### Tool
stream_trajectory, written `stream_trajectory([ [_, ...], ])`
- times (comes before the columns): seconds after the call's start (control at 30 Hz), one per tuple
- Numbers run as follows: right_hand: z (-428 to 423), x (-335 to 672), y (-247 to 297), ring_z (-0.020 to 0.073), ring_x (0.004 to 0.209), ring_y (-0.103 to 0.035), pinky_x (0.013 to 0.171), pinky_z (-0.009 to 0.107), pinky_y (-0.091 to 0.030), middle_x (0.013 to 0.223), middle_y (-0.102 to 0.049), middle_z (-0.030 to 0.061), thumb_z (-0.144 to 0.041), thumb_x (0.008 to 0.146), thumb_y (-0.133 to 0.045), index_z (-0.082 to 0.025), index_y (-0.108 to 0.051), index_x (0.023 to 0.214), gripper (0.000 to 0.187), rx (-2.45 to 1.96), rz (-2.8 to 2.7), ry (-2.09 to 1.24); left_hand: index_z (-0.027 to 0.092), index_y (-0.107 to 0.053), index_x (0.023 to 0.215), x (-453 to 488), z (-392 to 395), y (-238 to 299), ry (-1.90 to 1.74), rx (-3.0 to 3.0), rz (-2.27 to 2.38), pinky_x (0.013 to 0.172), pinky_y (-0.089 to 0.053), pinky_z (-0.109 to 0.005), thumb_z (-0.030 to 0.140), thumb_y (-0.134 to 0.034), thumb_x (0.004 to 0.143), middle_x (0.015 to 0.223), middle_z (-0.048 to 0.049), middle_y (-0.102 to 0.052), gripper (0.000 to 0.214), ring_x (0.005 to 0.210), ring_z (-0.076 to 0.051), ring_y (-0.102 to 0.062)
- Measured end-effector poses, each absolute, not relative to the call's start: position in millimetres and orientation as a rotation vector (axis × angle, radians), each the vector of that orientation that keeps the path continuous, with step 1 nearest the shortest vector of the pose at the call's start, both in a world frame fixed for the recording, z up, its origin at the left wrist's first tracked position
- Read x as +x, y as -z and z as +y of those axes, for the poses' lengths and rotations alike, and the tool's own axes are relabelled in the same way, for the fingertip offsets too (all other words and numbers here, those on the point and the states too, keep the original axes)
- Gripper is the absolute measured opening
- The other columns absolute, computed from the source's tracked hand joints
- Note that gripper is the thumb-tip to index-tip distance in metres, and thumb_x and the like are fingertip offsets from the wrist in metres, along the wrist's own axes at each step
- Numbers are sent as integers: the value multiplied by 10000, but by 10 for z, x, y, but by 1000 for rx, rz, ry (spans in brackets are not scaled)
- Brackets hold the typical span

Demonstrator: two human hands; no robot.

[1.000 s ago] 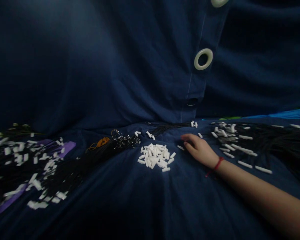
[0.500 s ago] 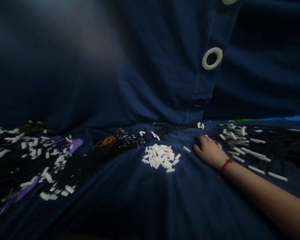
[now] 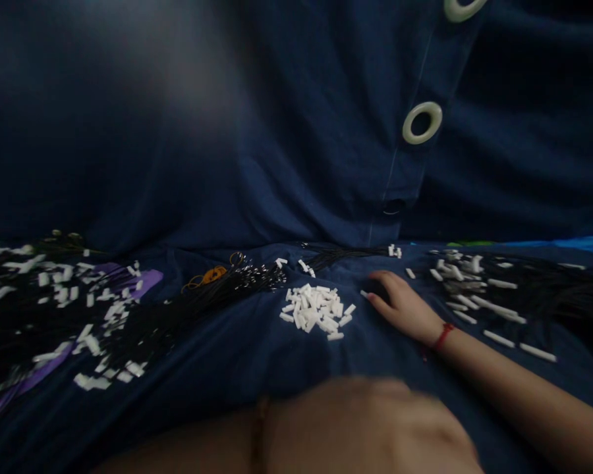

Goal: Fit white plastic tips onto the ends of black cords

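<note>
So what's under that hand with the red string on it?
Under the right hand lies blue cloth; a white piece sits by its fingertips. Anything beneath the palm is hidden.

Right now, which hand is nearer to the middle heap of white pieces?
Right. The right hand rests on the cloth just right of the heap; the blurred left hand is nearer the camera.
</note>
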State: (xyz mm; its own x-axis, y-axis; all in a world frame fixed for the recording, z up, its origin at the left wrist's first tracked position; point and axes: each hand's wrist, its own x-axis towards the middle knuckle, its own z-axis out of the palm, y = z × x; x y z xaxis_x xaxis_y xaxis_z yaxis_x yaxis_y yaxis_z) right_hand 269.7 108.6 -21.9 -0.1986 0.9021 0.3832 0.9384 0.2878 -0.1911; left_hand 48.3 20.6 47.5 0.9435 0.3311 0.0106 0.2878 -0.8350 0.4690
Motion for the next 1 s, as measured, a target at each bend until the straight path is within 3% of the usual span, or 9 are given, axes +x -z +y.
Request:
stream_trajectory([
  [0.13, 983, 2291, 141, 253, 1127, -389, 913, 464, -343, 1284, -347, 102, -337, 850, -495, -168, -367, 1249, 451, -1304, -2408, -1, 216, -373, 1226, 436, 712, -243, -368, 2605, 1124, 921, -260, -583, 315, -346, 863, 1304, -142, -376, 378, 1189, -347, -325],
  [0.23, 976, 2066, 123, 268, 1141, -365, 914, 480, -329, 1302, -318, 104, -356, 843, -499, -173, -355, 1259, 476, -1204, -2454, -36, 179, -328, 1244, 335, 973, -52, -408, 2568, 1337, 870, -207, -667, 412, -436, 798, 1312, -199, -336, 514, 1190, -435, -259],
  [0.43, 945, 2039, 123, 224, 1025, -454, 868, 439, -370, 1158, -442, 89, -345, 848, -491, -146, -434, 1168, 381, -1154, -2387, -41, 207, -440, 1101, 263, 1108, 49, -573, 2590, 1214, 867, -370, -453, 363, -551, 741, 1059, -98, -478, 408, 988, -275, -456],
  [0.57, 899, 2078, 119, 235, 1064, -429, 879, 443, -364, 1197, -414, 96, -358, 846, -491, -145, -427, 1173, 395, -1085, -2377, -45, 213, -445, 1062, 308, 1114, -53, -735, 2569, 1072, 891, -385, -360, 173, -480, 782, 1038, -64, -461, 285, 989, -204, -465],
  [0.67, 912, 2071, 126, 251, 1099, -404, 886, 453, -363, 1249, -367, 108, -375, 846, -488, -150, -382, 1220, 449, -1070, -2365, -47, 220, -392, 1147, 320, 1090, -156, -792, 2572, 972, 950, -341, -330, 110, -428, 796, 1123, -67, -447, 369, 1076, -184, -424],
  [0.77, 949, 2053, 143, 223, 1023, -465, 847, 426, -399, 1160, -445, 96, -365, 851, -487, -141, -424, 1178, 401, -1126, -2351, -48, 232, -401, 1179, 277, 1093, -249, -736, 2593, 904, 958, -338, -327, 156, -508, 770, 1154, -61, -456, 429, 1086, -190, -429],
  [0.9, 1008, 2059, 191, 173, 890, -528, 773, 371, -447, 1019, -520, 67, -313, 866, -476, -127, -487, 1088, 289, -1279, -2287, -36, 222, -526, 1059, 151, 1146, -442, -629, 2610, 892, 930, -364, -335, 201, -573, 734, 1086, -52, -527, 329, 1035, -197, -478],
  [1.0, 1072, 2114, 225, 151, 835, -544, 732, 337, -467, 982, -534, 59, -284, 878, -461, -121, -502, 1054, 243, -1384, -2183, -30, 227, -553, 1027, -5, 1119, -693, -608, 2617, 949, 934, -353, -348, 259, -527, 772, 1091, -46, -544, 258, 1049, -197, -472],
])
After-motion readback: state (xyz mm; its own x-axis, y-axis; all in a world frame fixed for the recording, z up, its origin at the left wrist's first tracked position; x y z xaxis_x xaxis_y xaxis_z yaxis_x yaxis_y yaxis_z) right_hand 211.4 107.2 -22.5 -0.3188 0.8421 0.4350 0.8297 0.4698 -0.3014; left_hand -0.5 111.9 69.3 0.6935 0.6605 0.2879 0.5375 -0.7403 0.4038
